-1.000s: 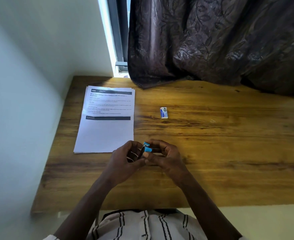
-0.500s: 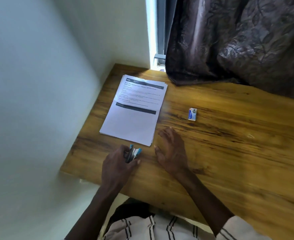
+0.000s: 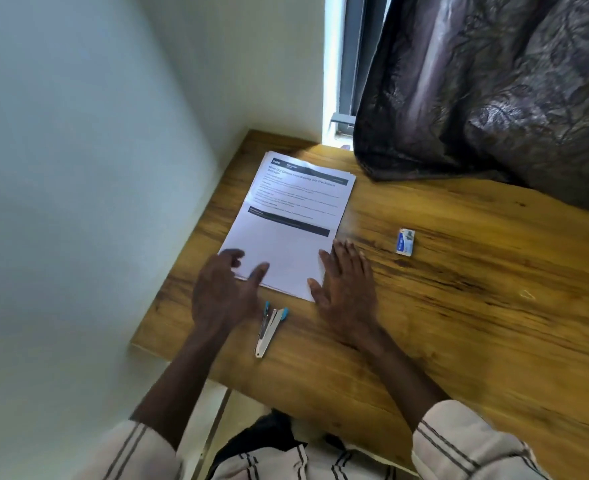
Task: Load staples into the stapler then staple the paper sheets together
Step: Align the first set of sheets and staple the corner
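Observation:
A stack of printed paper sheets [image 3: 293, 220] lies on the wooden table [image 3: 459, 306] near its left edge. A small white and blue stapler [image 3: 269, 329] lies on the table just in front of the sheets, between my two wrists, with nothing touching it. My left hand [image 3: 223, 292] hovers open over the near left corner of the sheets. Fingers spread, my right hand [image 3: 345, 285] rests flat at the near right corner. A small white and blue staple box [image 3: 405, 241] sits to the right of the sheets.
A dark patterned curtain [image 3: 494, 98] hangs over the table's far edge. A pale wall [image 3: 95, 168] runs along the table's left side. The near table edge is close to my body.
My left hand has let go of the stapler, which now lies on the table. Both hands have moved forward onto the near corners of the paper sheets. The view has tilted left.

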